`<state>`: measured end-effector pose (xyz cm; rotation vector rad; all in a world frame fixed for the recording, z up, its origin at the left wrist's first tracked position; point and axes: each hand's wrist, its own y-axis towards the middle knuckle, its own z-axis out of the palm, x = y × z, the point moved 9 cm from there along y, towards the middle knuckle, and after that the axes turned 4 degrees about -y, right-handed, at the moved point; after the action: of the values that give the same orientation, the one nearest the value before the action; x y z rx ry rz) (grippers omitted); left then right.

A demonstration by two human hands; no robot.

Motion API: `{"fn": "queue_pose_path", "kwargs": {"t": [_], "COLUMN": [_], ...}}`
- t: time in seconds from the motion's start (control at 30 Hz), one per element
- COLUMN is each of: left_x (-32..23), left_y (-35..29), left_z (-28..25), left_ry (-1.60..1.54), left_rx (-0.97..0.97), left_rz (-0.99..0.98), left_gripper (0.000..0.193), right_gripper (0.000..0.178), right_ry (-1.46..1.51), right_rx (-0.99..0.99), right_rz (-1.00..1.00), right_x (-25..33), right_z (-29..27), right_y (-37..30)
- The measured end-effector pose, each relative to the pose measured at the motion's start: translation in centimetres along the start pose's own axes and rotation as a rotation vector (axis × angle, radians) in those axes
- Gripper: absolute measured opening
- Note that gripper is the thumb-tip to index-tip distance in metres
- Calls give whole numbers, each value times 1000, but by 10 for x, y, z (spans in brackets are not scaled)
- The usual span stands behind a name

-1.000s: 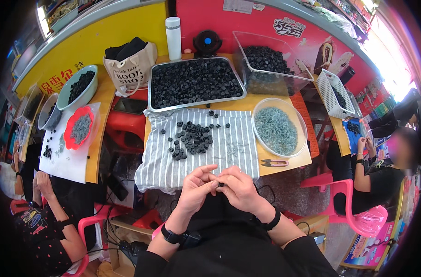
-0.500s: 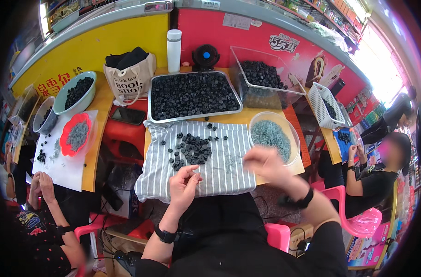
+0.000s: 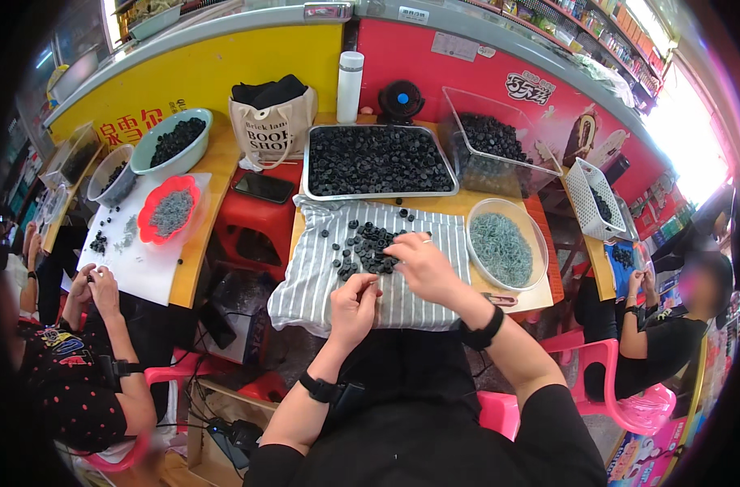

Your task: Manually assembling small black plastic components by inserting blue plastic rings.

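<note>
A loose pile of small black round plastic parts (image 3: 368, 240) lies on a grey-and-white striped cloth (image 3: 311, 280). My right hand (image 3: 425, 266) reaches over the pile's right side, fingers bent down at the black parts; anything between its fingertips is hidden. Just nearer to me, my left hand (image 3: 355, 308) is closed, thumb against the index finger, on something too small to make out. To the right of the cloth stands a clear round tub (image 3: 540, 280) of small thin grey-green pieces (image 3: 502, 250).
Behind the cloth sits a metal tray (image 3: 378, 195) full of black parts, with a clear bin (image 3: 500, 180) beside it. A white bottle (image 3: 350, 88), a small black fan (image 3: 401, 99) and a tote bag (image 3: 264, 130) stand farther back. People work at tables on both sides.
My right hand has moved left from beside the clear tub to the black pile. My left thumb and index finger have come together. The view has shifted, uncovering a reddish tool by the tub.
</note>
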<state>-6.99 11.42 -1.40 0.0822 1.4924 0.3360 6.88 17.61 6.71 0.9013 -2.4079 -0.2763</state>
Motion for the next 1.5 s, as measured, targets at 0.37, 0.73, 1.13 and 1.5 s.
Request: {"fn": "queue_pose_path", "kwargs": {"t": [0.37, 0.73, 1.13, 1.5], "left_x": [13, 23, 15, 9], "left_y": [5, 7, 4, -1], "left_z": [0, 1, -4, 1], "left_ry": [32, 54, -17, 13], "left_rx": [-30, -24, -29, 40], "left_rz": [-8, -55, -77, -73], "left_gripper": [11, 13, 14, 14], "right_gripper": [20, 9, 30, 9], "right_ry": [-106, 24, -216, -130], "right_rx": [-121, -176, -274, -323], "right_rz": [-90, -108, -152, 298], "right_x": [-8, 17, 43, -26], "right_z": [35, -7, 6, -21], "right_y": [8, -45, -112, -104]}}
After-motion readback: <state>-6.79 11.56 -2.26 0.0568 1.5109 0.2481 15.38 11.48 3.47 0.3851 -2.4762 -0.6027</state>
